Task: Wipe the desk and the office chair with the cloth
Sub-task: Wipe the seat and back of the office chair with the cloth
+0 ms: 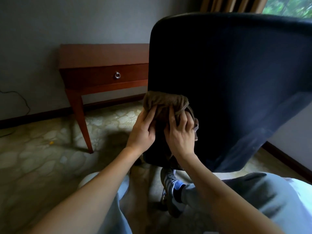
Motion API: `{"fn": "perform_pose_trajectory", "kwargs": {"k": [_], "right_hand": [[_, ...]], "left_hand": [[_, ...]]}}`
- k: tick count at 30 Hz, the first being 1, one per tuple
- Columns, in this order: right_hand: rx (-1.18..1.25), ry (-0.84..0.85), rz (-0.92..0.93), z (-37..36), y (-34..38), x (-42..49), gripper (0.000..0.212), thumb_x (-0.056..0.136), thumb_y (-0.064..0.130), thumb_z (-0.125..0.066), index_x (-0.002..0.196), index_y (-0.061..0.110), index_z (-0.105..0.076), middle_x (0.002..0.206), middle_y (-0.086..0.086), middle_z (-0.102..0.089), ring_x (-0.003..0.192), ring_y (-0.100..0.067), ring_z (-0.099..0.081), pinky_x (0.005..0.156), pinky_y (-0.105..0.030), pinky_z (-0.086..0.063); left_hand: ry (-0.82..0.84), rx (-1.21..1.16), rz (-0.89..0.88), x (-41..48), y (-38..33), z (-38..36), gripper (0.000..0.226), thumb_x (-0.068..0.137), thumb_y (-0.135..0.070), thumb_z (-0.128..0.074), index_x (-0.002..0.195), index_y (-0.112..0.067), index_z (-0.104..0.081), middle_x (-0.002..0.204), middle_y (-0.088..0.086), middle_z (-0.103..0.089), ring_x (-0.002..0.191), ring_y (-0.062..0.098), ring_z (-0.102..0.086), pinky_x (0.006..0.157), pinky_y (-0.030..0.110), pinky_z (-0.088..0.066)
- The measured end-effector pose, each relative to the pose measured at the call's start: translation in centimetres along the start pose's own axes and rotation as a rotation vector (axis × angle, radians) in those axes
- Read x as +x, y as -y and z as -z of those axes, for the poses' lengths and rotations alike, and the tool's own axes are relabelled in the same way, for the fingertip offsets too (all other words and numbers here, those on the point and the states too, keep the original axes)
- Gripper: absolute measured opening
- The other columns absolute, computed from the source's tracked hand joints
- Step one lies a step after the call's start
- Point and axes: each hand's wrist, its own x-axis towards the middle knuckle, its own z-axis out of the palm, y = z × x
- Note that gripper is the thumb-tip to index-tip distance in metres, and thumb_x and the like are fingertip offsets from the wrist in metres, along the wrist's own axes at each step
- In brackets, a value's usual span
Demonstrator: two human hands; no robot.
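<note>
A dark blue office chair [228, 73] fills the right half of the view, its backrest facing me. A brown cloth [164, 102] is bunched against the backrest's lower left edge. My left hand [143, 130] presses the cloth from the left with its fingers stretched over the fabric. My right hand [181, 132] lies on the cloth beside it, fingers curled into the folds. The reddish wooden desk [101, 54] with one drawer stands against the wall behind, at the left.
The desk's front leg [81, 119] stands on a patterned cream carpet [42, 149]. A thin cable [22, 100] hangs on the wall at far left. My shoe [172, 188] and grey trouser legs are below the chair. A curtain [228, 4] and a window are at top right.
</note>
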Motion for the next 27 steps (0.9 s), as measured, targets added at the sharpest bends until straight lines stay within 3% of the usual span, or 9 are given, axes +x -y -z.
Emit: {"fn": "perform_pose_trajectory", "kwargs": {"k": [3,5,7,12,17,19,21,23,27], "right_hand": [[-0.022,0.012,0.033,-0.5,0.0,-1.1,0.070,0.088,0.034,-0.069,0.149,0.017,-0.038,0.139,-0.016,-0.034,0.125,-0.034,-0.037,0.096,-0.049,-0.049],[-0.040,0.014,0.040,-0.9,0.0,-1.9,0.070,0.085,0.032,-0.073,0.147,0.018,-0.043,0.137,-0.015,-0.036,0.125,-0.033,-0.038,0.097,-0.046,-0.047],[-0.056,0.017,0.041,-1.3,0.1,-2.4,0.069,0.083,0.030,-0.074,0.146,0.018,-0.046,0.136,-0.015,-0.037,0.122,-0.033,-0.038,0.100,-0.044,-0.040],[-0.067,0.047,0.028,-2.0,0.8,-3.1,0.077,0.081,0.032,-0.078,0.146,0.018,-0.040,0.135,-0.015,-0.036,0.121,-0.033,-0.037,0.098,-0.042,-0.043],[-0.057,0.106,0.058,-2.5,0.9,-4.2,0.080,0.077,0.031,-0.079,0.145,0.017,-0.040,0.135,-0.015,-0.037,0.120,-0.033,-0.038,0.085,-0.040,-0.055],[-0.053,0.134,0.060,-2.8,0.8,-4.3,0.080,0.077,0.031,-0.078,0.146,0.017,-0.039,0.135,-0.015,-0.036,0.119,-0.033,-0.037,0.080,-0.039,-0.057],[-0.049,0.156,0.061,-3.0,0.8,-4.6,0.080,0.077,0.031,-0.078,0.145,0.017,-0.039,0.134,-0.015,-0.036,0.119,-0.034,-0.037,0.079,-0.040,-0.057],[-0.049,0.183,0.072,-3.1,0.9,-5.4,0.084,0.074,0.030,-0.082,0.145,0.016,-0.039,0.133,-0.016,-0.037,0.118,-0.034,-0.038,0.080,-0.040,-0.056],[-0.043,0.213,0.096,-3.6,1.1,-7.0,0.090,0.069,0.024,-0.085,0.145,0.014,-0.038,0.132,-0.017,-0.035,0.119,-0.035,-0.037,0.098,-0.042,-0.036]], "left_hand": [[-0.071,-0.044,0.046,-1.1,0.6,-1.0,0.075,0.095,0.002,-0.054,0.151,-0.039,-0.026,0.161,0.017,-0.027,0.146,0.012,-0.025,0.117,0.024,-0.033],[-0.111,-0.077,0.087,-1.5,0.7,-1.8,0.074,0.096,0.000,-0.055,0.149,-0.043,-0.028,0.163,0.015,-0.024,0.147,0.014,-0.025,0.114,0.014,-0.030],[-0.122,-0.102,0.153,-1.6,0.6,-2.6,0.071,0.096,-0.003,-0.054,0.146,-0.046,-0.028,0.161,0.011,-0.028,0.147,0.017,-0.029,0.114,0.014,-0.030],[-0.098,-0.152,0.261,-2.5,0.8,-3.8,0.071,0.099,-0.008,-0.052,0.150,-0.048,-0.024,0.163,0.006,-0.021,0.138,0.000,-0.029,0.099,-0.005,-0.024],[-0.064,-0.130,0.262,-3.3,1.6,-3.3,0.071,0.097,-0.012,-0.059,0.141,-0.056,-0.025,0.157,0.002,-0.023,0.141,0.012,-0.034,0.103,0.000,-0.028],[-0.066,-0.110,0.230,-3.2,2.0,-3.1,0.068,0.093,-0.011,-0.064,0.141,-0.046,-0.030,0.150,0.007,-0.029,0.132,0.004,-0.036,0.103,0.003,-0.033],[-0.096,-0.101,0.256,-3.1,2.1,-3.1,0.054,0.089,-0.007,-0.066,0.134,-0.023,-0.040,0.136,0.014,-0.039,0.116,0.001,-0.041,0.097,0.010,-0.043],[-0.152,-0.107,0.326,-3.0,1.9,-3.4,0.038,0.085,-0.003,-0.067,0.117,-0.010,-0.047,0.119,0.017,-0.048,0.102,0.005,-0.047,0.086,0.008,-0.043],[-0.241,-0.213,0.455,-2.8,1.0,-3.8,0.038,0.078,0.002,-0.065,0.101,-0.017,-0.041,0.104,0.007,-0.054,0.093,0.009,-0.055,0.077,0.007,-0.041]]}}
